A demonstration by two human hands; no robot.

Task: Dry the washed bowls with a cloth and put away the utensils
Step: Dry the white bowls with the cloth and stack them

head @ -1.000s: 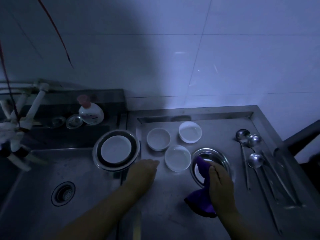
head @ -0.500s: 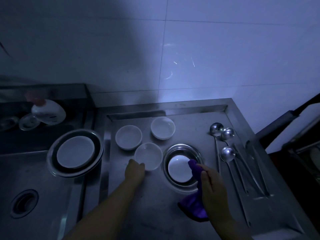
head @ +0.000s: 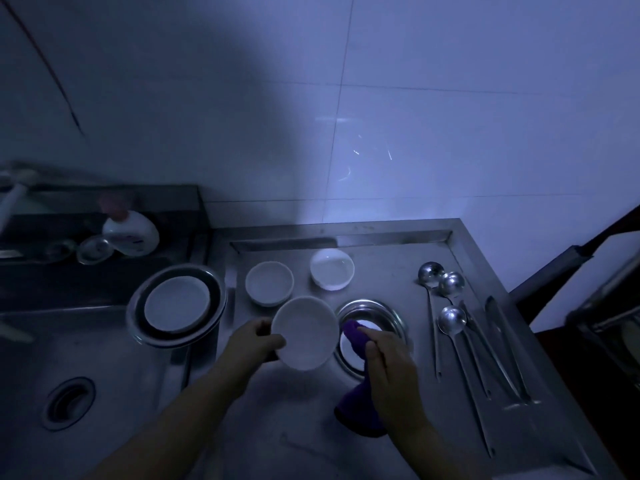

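Observation:
My left hand [head: 252, 344] grips a white bowl [head: 304, 332] by its left rim, lifted off the steel counter and tilted toward me. My right hand [head: 389, 362] holds a purple cloth [head: 356, 405] bunched in its fingers, just right of that bowl. Behind the cloth sits a steel dish [head: 372, 308] with something white inside. Two more white bowls stand farther back, one left [head: 269, 282] and one right [head: 331, 269]. Three ladles [head: 450, 318] and other long utensils [head: 498, 348] lie side by side at the right.
A steel plate holding a white dish [head: 176, 303] rests on the sink's edge. The sink basin [head: 104, 382] with its drain [head: 69, 403] lies at the left. A soap bottle [head: 131, 232] and small lids stand on the back ledge. The counter's right edge [head: 540, 344] drops off.
My left hand reached the nearest white bowl, took its rim and lifted it up. My right hand with the cloth moved off the steel dish toward the lifted bowl.

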